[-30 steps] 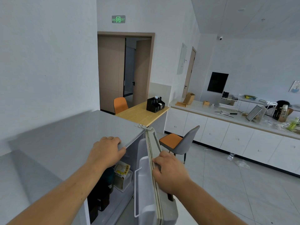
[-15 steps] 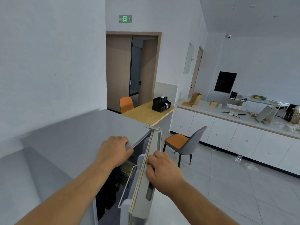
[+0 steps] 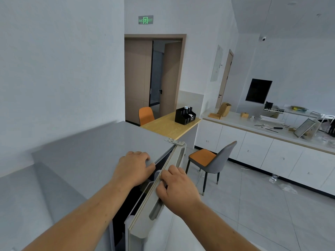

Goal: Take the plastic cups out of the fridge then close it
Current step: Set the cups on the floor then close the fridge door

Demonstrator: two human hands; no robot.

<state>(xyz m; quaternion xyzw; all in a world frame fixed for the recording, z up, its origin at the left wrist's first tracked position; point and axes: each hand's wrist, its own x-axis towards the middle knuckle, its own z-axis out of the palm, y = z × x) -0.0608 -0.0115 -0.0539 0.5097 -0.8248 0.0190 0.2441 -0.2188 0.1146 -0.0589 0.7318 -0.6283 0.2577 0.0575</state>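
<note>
Black organiser [image 3: 184, 115] on wooden tabletop [image 3: 166, 126], orange chair [image 3: 146, 115] behind. Grey-and-orange chair [image 3: 211, 162] on tiled floor [image 3: 262, 205]. Exit sign [image 3: 145, 19] above open doorway [image 3: 154, 77].

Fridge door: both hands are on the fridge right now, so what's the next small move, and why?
Probably lift the left hand off the fridge top's front edge. Its fingers curl over that edge into the narrow gap, while the right hand holds the fridge door, which is only slightly ajar. Pushing the door shut first could pinch them.

Matt grey fridge [image 3: 94, 151], wood-grain table [image 3: 166, 126]
</note>
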